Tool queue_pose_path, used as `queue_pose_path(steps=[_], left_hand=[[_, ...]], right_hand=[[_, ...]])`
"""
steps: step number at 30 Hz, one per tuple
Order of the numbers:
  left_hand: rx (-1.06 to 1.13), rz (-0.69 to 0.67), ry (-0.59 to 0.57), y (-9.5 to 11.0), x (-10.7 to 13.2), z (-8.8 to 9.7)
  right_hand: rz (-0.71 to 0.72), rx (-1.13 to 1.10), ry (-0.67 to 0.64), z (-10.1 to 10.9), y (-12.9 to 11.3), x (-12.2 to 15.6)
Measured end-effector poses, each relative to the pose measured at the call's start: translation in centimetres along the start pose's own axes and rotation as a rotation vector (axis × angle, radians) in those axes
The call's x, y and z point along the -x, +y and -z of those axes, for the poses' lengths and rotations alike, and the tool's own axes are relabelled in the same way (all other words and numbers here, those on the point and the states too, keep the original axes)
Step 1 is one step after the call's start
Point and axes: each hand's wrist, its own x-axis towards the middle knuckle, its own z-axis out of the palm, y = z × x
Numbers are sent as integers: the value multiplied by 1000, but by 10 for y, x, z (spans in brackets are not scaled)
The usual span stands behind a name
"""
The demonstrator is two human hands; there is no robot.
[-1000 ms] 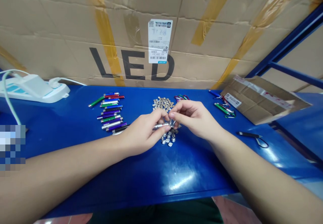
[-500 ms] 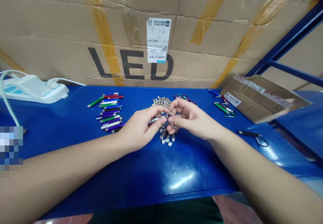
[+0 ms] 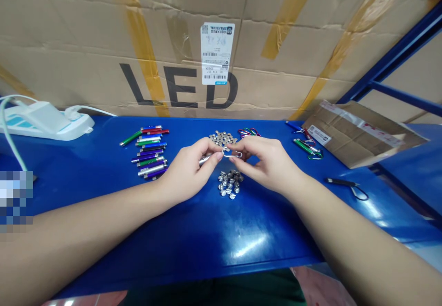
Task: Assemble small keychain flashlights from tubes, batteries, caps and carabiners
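My left hand (image 3: 193, 170) is closed on a slim silver pen-shaped tube (image 3: 204, 159), most of it hidden by the fingers. A silver carabiner (image 3: 233, 154) lies between my two hands, its left end by my left fingertips at the tube's end. My right hand (image 3: 264, 161) pinches the carabiner at its right end. Whether it is hooked to the tube I cannot tell. Beyond the fingertips lies a pile of small round button cells (image 3: 223, 137). Nearer to me is a heap of small shiny metal caps (image 3: 229, 187).
Several coloured tubes (image 3: 150, 154) lie in a column at left. Coloured carabiners (image 3: 249, 132) sit behind my right hand. Tubes with carabiners (image 3: 305, 146), a black tube with a loop (image 3: 340, 182) and a small carton (image 3: 359, 133) are at right. A power strip (image 3: 69, 126) stands far left.
The carabiner has turned from an upright ring shape to lying lengthwise between my hands. My right hand has shifted slightly right and rotated, uncovering the metal caps.
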Motion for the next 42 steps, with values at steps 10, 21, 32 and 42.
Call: queue_pose_path(steps=[10, 21, 32, 42], left_hand=[[213, 107, -98, -1, 0, -4], [640, 278, -233, 1, -2, -9], [741, 372, -377, 7, -8, -6], [586, 389, -164, 11, -13, 5]], right_hand=[[-238, -346, 85, -6, -1, 2], [-397, -668, 137, -16, -17, -3], [-468, -888, 99, -21, -17, -4], [-519, -416, 210, 22, 29, 0]])
